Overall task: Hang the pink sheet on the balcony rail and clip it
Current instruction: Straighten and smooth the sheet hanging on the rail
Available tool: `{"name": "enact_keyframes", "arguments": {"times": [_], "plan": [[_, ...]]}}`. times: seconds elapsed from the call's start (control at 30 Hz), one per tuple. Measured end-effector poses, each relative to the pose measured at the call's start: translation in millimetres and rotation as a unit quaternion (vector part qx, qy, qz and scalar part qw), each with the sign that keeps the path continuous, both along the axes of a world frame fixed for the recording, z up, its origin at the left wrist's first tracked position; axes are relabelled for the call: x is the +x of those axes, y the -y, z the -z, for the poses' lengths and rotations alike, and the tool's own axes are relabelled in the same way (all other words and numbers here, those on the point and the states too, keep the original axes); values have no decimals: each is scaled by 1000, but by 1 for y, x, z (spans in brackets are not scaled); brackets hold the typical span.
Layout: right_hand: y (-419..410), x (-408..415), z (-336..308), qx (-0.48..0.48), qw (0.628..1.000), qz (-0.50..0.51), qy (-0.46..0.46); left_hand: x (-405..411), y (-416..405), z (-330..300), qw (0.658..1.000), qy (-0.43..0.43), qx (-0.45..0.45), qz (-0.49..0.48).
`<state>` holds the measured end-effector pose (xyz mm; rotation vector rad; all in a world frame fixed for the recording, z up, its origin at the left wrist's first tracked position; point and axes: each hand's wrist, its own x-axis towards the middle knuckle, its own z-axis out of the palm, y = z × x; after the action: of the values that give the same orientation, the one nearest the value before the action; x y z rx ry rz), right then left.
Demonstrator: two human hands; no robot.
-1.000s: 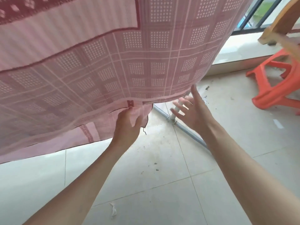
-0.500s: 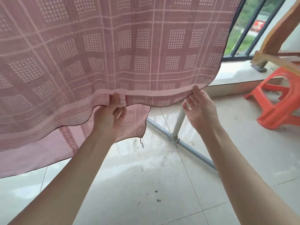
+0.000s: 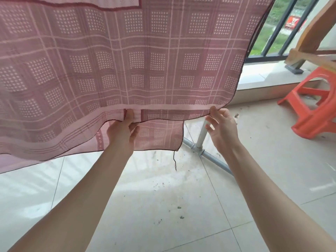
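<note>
Pink sheet [image 3: 145, 60] pinched by left hand [image 3: 121, 131]; right hand [image 3: 222, 128] loose, orange stool [image 3: 312, 106] beside.

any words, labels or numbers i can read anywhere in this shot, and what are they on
Red sign outside beyond the balcony railing: carries a white mark, too blurred to read.
Pink sheet: woven checks and dots only, no text.
Orange stool: no label visible.

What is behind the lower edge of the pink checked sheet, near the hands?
Behind the pink checked sheet hangs a second pink layer, and below it a grey metal rack foot stands on the tiled floor. The rack's upper part is covered.
</note>
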<state>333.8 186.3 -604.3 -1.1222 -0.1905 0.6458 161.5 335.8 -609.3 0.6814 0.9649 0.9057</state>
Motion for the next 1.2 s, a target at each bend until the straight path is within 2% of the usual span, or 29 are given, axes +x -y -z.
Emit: {"name": "enact_keyframes", "arguments": {"times": [0.33, 0.63, 0.77, 1.0, 1.1, 1.2], "plan": [[-14, -23, 37, -84, 995, -38, 27, -19, -22, 30, 998, -48, -13, -28], [-14, -26, 54, -146, 988, -40, 39, -23, -23, 43, 997, -54, -43, -30], [-13, -23, 54, -104, 992, -75, -3, -27, -24, 44, 997, 5, -74, 3], [-5, 0, 37, -5, 986, -168, 17, -22, -14, 48, 981, 159, -107, 14], [-9, 7, 19, 12, 981, -186, 52, -16, -13, 47, 977, 182, -112, 7], [-15, 6, 7, -26, 978, -188, 91, -15, -12, 46, 980, 173, -98, 9]]}}
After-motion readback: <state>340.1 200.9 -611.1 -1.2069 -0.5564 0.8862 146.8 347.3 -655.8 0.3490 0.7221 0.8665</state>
